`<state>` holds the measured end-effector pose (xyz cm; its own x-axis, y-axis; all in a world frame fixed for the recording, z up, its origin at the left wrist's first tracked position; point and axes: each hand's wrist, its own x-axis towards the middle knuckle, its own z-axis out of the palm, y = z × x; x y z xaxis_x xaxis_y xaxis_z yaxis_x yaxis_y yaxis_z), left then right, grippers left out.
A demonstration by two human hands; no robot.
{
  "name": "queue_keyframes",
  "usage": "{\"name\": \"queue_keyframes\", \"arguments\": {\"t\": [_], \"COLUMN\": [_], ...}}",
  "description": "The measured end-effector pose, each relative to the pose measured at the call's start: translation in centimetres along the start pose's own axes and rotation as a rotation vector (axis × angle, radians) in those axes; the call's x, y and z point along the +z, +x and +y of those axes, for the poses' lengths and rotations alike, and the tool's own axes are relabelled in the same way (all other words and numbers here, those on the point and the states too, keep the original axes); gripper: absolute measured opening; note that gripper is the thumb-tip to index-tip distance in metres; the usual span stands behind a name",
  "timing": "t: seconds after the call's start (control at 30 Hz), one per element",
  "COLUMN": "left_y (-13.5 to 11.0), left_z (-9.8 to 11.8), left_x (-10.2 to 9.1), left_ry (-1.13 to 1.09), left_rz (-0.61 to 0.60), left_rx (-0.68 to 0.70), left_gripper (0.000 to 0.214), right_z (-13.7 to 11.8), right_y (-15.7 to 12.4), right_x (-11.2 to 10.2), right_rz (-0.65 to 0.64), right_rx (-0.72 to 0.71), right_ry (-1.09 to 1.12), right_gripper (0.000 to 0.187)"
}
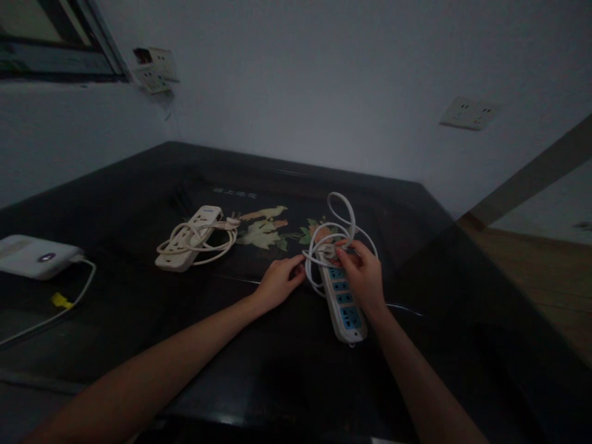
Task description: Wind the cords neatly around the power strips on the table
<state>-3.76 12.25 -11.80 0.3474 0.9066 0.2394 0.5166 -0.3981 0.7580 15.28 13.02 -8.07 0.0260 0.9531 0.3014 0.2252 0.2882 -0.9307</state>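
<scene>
A white power strip (343,302) with blue sockets lies lengthwise on the dark tabletop, its near end toward me. Its white cord (354,225) is looped loosely over the far end, and one loop stands up above the rest. My right hand (363,271) is closed on the cord, thumb and fingers pinching it over the strip's far end. At the left edge of the loops is my left hand (280,283), low to the table. Its thumb and forefinger are apart and their tips are at the cord's outer loop; a firm grip does not show.
A second white power strip (185,243) with its cord coiled over it lies to the left. Farther left is a white box-shaped device (39,256) with a cable and a yellow tag (61,301). Wall sockets (469,113) are on the wall behind the table (259,376).
</scene>
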Motion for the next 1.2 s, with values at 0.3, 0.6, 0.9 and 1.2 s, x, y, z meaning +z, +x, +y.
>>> {"name": "queue_keyframes", "arguments": {"t": [0.3, 0.6, 0.9, 1.2], "left_y": [-0.1, -0.1, 0.0, -0.1], "left_z": [-0.6, -0.4, -0.8, -0.5], "left_x": [0.1, 0.0, 0.1, 0.1], "left_ry": [-0.084, -0.185, -0.209, -0.228], "left_rz": [0.052, 0.040, 0.036, -0.004], "left_rx": [0.024, -0.021, 0.005, 0.070], "left_gripper": [0.040, 0.030, 0.035, 0.046], "right_z": [-0.6, -0.5, -0.6, 0.0], "right_y": [1.1, 1.3, 1.8, 1.4], "right_x": [0.6, 0.9, 0.8, 1.3], "right_rz": [-0.137, -0.288, -0.460, -0.549], "right_rx": [-0.028, 0.034, -0.052, -0.279], "right_ry": [-0.160, -0.007, -0.259, -0.431], "right_gripper": [0.017, 0.014, 0.014, 0.025]}}
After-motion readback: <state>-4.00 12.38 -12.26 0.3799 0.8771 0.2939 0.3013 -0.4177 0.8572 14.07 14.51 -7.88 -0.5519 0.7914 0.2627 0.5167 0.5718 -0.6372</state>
